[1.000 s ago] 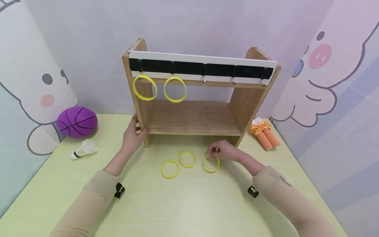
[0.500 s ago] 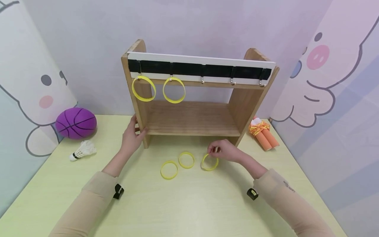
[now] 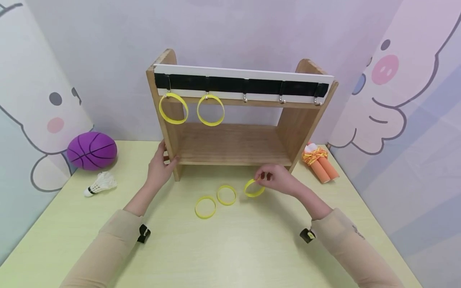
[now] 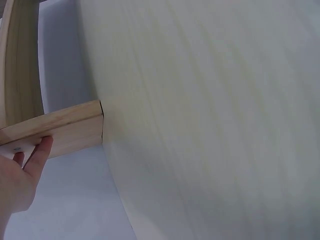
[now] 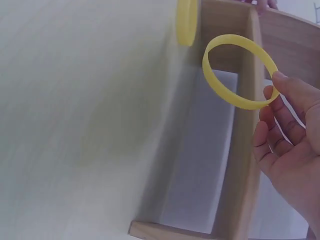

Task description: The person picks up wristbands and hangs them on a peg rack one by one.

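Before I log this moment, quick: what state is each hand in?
Left hand: open, touching the rack.
Right hand: closed, holding a yellow ring.

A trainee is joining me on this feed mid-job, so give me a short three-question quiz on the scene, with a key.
1. Name it: which hand pinches a yellow ring?
2. True or false: the left hand rests on the purple ball.
3. Count: of the five hooks on the wooden rack, how many have no ring hanging from them?

Key
1. The right hand.
2. False; it touches the rack's side panel, on the left in the head view.
3. Three; rings hang only from the two leftmost hooks in the head view.
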The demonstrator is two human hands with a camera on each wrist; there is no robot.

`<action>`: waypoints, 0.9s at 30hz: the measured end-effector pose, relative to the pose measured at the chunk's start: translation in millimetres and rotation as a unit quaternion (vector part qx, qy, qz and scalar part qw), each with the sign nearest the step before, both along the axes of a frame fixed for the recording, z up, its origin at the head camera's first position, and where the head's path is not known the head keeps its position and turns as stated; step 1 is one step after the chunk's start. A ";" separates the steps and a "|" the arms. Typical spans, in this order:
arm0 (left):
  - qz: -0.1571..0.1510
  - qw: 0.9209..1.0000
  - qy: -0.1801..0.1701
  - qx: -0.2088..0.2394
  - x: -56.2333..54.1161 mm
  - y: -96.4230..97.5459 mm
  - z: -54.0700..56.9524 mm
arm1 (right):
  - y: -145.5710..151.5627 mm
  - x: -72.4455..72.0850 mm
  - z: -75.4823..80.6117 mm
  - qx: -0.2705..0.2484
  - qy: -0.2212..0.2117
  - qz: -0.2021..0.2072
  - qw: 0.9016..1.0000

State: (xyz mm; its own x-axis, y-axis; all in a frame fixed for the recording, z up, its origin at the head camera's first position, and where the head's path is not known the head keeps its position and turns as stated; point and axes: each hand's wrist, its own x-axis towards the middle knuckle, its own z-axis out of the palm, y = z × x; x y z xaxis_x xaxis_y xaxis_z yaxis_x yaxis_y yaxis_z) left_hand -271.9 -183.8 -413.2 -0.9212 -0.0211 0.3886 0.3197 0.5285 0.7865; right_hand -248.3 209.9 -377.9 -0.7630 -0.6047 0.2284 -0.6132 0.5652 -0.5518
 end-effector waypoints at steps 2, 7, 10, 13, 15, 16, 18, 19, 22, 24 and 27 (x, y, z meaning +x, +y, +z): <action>0.000 1.000 0.000 0.001 -0.1 -0.1 -0.3 | 0.4 2.3 5.5 -0.010 0.006 -0.003 1.000; 0.001 1.000 -0.003 0.002 -0.9 -0.7 -1.0 | 0.8 7.0 19.5 -0.036 0.028 -0.005 0.999; 0.002 1.000 -0.005 0.003 -1.1 -0.7 -0.7 | 1.3 9.7 28.3 -0.048 0.038 -0.008 0.998; 0.002 1.000 -0.004 0.003 -1.5 -0.6 -0.5 | 2.0 12.4 37.9 -0.061 0.049 -0.011 0.997; 0.002 1.000 -0.003 0.004 -1.7 -0.4 -0.6 | 2.2 14.4 44.7 -0.071 0.053 -0.015 0.996; 0.002 1.000 -0.002 0.004 -1.8 -0.3 -0.6 | 2.2 15.6 48.4 -0.077 0.055 -0.019 0.995; 0.002 1.000 -0.003 0.004 -1.8 -0.1 -0.6 | 2.0 18.1 55.7 -0.086 0.057 -0.025 0.994; 0.002 1.000 -0.004 0.003 -1.8 0.0 -0.7 | 1.7 19.3 59.2 -0.092 0.058 -0.028 0.994; 0.004 1.000 -0.004 0.002 -2.1 -0.5 -1.2 | 0.9 22.1 69.0 -0.107 0.065 -0.037 0.991; 0.005 1.000 -0.004 0.002 -2.5 -0.9 -1.7 | 0.5 23.2 74.9 -0.121 0.068 -0.039 0.990; 0.006 1.000 -0.002 0.002 -3.3 -1.0 -2.2 | 0.4 23.8 83.3 -0.147 0.073 -0.038 0.986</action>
State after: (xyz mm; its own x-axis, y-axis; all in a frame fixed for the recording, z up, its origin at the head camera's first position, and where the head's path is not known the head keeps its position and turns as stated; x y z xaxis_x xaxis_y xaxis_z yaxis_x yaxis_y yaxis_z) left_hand -275.2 -184.8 -415.4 -0.9224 -0.0334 0.3849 0.3105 0.5287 0.7900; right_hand -224.6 210.2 -294.6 -0.7504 -0.4377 0.4953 -0.6593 0.4420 -0.6082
